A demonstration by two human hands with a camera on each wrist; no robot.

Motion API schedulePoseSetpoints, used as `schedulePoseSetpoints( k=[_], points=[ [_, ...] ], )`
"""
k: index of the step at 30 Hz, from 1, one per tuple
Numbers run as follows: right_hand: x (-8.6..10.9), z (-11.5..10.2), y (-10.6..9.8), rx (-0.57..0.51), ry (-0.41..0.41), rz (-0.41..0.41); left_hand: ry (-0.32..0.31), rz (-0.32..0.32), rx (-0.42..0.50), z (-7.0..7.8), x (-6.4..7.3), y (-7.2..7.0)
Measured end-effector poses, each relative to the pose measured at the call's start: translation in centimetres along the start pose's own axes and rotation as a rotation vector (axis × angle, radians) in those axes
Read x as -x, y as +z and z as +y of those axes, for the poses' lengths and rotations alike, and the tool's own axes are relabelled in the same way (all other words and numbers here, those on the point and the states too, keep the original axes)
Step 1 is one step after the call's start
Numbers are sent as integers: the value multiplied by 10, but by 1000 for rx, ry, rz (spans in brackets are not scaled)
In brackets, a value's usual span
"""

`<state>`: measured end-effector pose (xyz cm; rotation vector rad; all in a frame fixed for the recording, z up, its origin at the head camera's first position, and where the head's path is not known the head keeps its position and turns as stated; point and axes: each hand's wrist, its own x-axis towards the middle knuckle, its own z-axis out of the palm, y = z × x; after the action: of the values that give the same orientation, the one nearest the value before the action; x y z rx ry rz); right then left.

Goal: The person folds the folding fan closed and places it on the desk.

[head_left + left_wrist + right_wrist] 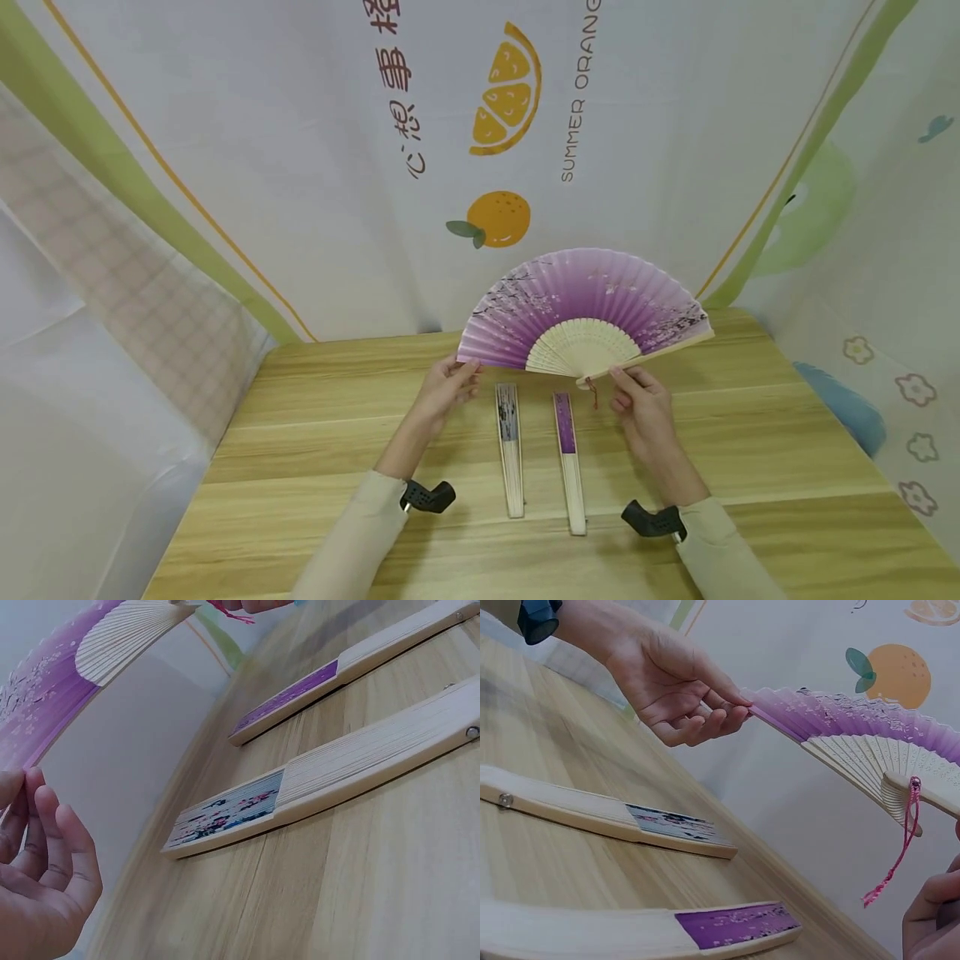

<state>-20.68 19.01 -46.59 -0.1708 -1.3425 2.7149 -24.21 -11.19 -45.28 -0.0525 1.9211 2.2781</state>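
Observation:
Spread wide above the table, a purple folding fan [585,287] shows blossom branches and pale pierced ribs. My left hand [447,390] pinches its left outer corner between thumb and fingertips, as the right wrist view also shows. Near the pivot, my right hand [643,404] grips the fan's right guard stick. A pink tassel [892,855] dangles from the pivot. Below, two folded fans lie side by side on the wood: a grey-blue flowered fan [509,450] on the left and a purple folded fan [568,462] on the right.
The wooden table [300,450] reaches back to a white curtain [315,167] printed with oranges. Black wrist mounts [431,497] sit on both forearms. A blue shape [840,408] shows beyond the table's right edge.

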Motion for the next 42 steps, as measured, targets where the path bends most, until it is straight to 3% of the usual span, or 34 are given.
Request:
schedulePoseSetpoints(
  k=[18,27,35,42],
  points=[
    [-6,27,30,65,37,-79,102,189,36,13,20,-26],
    [-13,36,38,173,11,-131,134,226,-49,19,29,-41],
    [-19,40,38,249,34,-123,147,266,-119,21,29,-44],
    [-26,34,38,176,30,-121,176,270,-143,22,25,-46]
  ],
)
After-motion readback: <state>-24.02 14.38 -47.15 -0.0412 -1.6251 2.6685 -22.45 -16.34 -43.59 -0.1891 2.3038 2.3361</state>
